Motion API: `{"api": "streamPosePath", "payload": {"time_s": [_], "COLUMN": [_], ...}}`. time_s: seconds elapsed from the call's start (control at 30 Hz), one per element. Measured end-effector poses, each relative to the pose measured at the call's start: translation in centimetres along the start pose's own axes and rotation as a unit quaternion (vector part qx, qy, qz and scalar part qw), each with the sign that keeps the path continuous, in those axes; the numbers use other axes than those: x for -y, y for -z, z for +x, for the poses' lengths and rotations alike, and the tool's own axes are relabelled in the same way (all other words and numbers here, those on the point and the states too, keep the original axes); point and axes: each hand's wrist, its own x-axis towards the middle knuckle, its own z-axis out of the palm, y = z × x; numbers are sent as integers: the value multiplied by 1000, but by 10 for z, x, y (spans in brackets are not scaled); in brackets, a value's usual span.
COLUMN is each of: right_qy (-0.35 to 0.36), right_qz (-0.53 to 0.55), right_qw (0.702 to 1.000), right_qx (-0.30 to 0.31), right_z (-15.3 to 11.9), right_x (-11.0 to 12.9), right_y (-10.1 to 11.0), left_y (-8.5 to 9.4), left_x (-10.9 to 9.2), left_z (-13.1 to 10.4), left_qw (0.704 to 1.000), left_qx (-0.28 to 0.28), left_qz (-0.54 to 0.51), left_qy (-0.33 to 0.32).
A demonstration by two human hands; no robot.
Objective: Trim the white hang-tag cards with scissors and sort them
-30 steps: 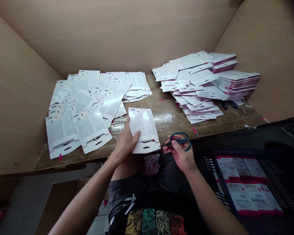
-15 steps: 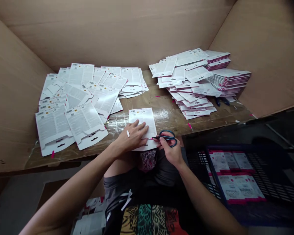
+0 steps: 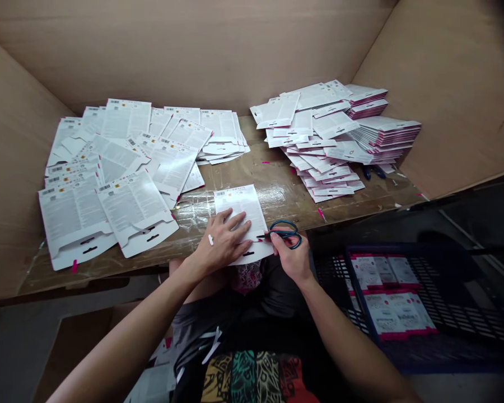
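Note:
A white printed packet [image 3: 246, 201] with a hang hole lies at the front edge of the table, its lower end reaching past the edge. My left hand [image 3: 224, 239] rests flat on it, fingers spread, pressing it down. A small white scrap is stuck on the back of that hand. My right hand [image 3: 293, 256] grips a pair of scissors [image 3: 282, 229] with dark blue loop handles. The blades point left and lie across the packet's lower part, near a small pink mark. Whether the blades are fully closed is hard to make out.
Loose packets [image 3: 138, 207] spread over the left of the table [image 3: 277, 193]. Stacked packets [image 3: 331, 134] stand at the right, with another blue-handled tool [image 3: 373, 172] beside them. Cardboard walls [image 3: 193, 50] enclose the table. A blue crate [image 3: 361, 313] holding packets sits below right.
The scissors' blades have shifted slightly left across the packet's lower part. My left hand still presses the packet, which appears slightly turned. The whole view has moved a little.

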Motion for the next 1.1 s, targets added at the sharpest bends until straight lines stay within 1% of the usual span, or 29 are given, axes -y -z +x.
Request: {"api": "streamPosePath", "payload": {"time_s": [0.17,0.4,0.47,0.57,0.6,0.63,0.7,0.73,0.77,0.83,0.9,0.93,1.03,1.1], "right_qy": [-10,-15,-31,-61,-63,-56,-24,-4,16,44,56,58,55,52], "right_qz": [-20,-8,19,95,114,122,105,90,79,76,81,80,71,68], "right_qw": [1000,999,999,994,992,991,993,994,995,996,995,994,994,994], "right_qx": [-17,-49,-37,0,0,-13,-53,-66,-65,-24,30,47,66,67], "right_z": [-3,-4,-6,-7,-7,-6,-3,0,3,11,19,22,27,28], "right_x": [0,-3,-4,-2,0,3,9,11,13,12,8,5,-1,-3], "right_y": [-4,-13,-14,-16,-17,-17,-17,-17,-16,-16,-16,-16,-14,-13], "left_y": [2,-2,-2,2,4,6,11,13,15,16,16,16,18,19], "left_x": [-1,1,1,0,-2,-4,-9,-13,-17,-23,-27,-28,-33,-44], "left_z": [0,1,1,4,5,6,10,12,15,21,26,28,33,34], "left_qw": [1000,1000,999,998,998,997,994,992,991,989,986,986,988,991], "left_qx": [7,22,27,41,47,53,63,65,64,56,47,46,46,55], "left_qz": [-4,-13,-15,-27,-35,-45,-65,-74,-80,-81,-72,-67,-42,-3], "left_qy": [5,10,13,26,35,45,66,76,87,114,140,147,141,119]}}
